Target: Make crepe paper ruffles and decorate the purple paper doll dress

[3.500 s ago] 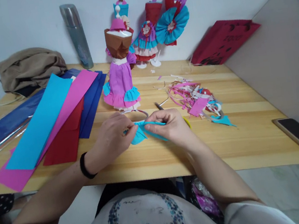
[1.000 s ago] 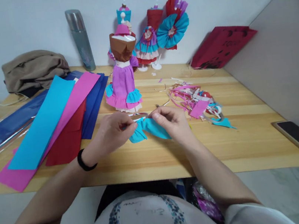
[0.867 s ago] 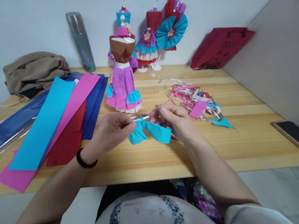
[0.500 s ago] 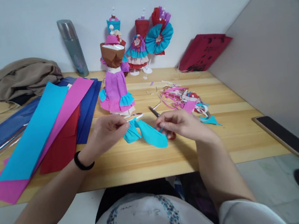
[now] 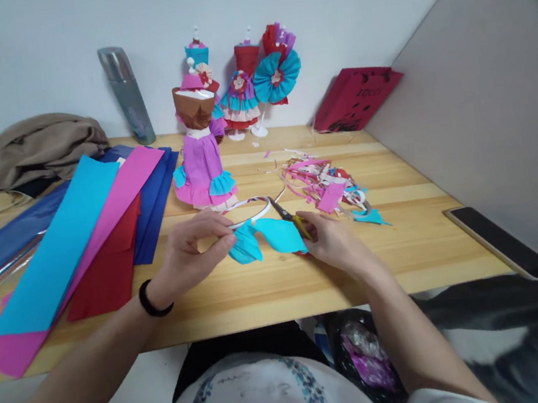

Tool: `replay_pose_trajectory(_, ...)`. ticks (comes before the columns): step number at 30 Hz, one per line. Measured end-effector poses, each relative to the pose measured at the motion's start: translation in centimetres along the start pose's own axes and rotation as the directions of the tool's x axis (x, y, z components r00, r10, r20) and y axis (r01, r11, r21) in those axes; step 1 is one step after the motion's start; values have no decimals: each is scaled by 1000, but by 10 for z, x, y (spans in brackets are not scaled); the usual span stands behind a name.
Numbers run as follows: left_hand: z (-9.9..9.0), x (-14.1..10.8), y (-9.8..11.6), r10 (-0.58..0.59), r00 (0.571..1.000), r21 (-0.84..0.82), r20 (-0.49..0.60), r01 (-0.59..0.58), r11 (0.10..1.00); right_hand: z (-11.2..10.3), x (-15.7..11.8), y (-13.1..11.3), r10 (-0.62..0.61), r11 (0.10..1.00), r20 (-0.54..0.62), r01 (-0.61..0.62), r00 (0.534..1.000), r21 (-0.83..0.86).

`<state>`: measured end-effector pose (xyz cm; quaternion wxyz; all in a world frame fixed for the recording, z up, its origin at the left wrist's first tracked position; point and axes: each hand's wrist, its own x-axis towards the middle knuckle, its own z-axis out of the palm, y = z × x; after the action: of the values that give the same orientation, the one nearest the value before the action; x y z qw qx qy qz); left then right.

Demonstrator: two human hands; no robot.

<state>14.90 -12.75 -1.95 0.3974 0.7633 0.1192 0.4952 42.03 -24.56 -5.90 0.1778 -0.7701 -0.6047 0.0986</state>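
Observation:
My left hand (image 5: 199,247) is closed, pinching one gathered end of a turquoise strip of crepe paper (image 5: 281,234). The strip twists to the right, its far end beside my right hand (image 5: 330,238). That hand has its fingers round the handles of a pair of scissors (image 5: 283,211), whose dark blades point away to the upper left. Part of the yellow handle shows; the rest is hidden by the fingers. Just beyond the strip is a thin white ring (image 5: 267,209), like a roll of tape.
Coloured crepe sheets (image 5: 58,250) lie at the left. Small mannequins in paper dresses (image 5: 202,157) stand at the back. Paper scraps (image 5: 331,195) are heaped right of the scissors. A flask (image 5: 130,101), a red bag (image 5: 355,100) and a phone (image 5: 500,241) line the edges.
My right hand has left the paper strip and gone to the scissors' handles. My left hand keeps hold of the strip, whose free end has risen slightly. A dark leg shape appears at lower right.

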Motion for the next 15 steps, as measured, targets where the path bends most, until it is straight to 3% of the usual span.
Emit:
replay_pose_trajectory(5,-6,5,5,264,963,149,51,-269,952,-20,-6,-1,34,999,139,-35,990,5)
replay_pose_trajectory(7,-8,7,8,308,949,229,67,-315,921,-23,-10,1,51,997,170,-60,984,46)
replay_pose_trajectory(12,-6,4,7,245,969,295,-12,-231,927,-21,-18,20,66,967,160,-103,985,233)
replay_pose_trajectory(15,-2,2,7,78,989,167,-127,-56,984,-21,-23,32,80,888,103,-118,991,444)
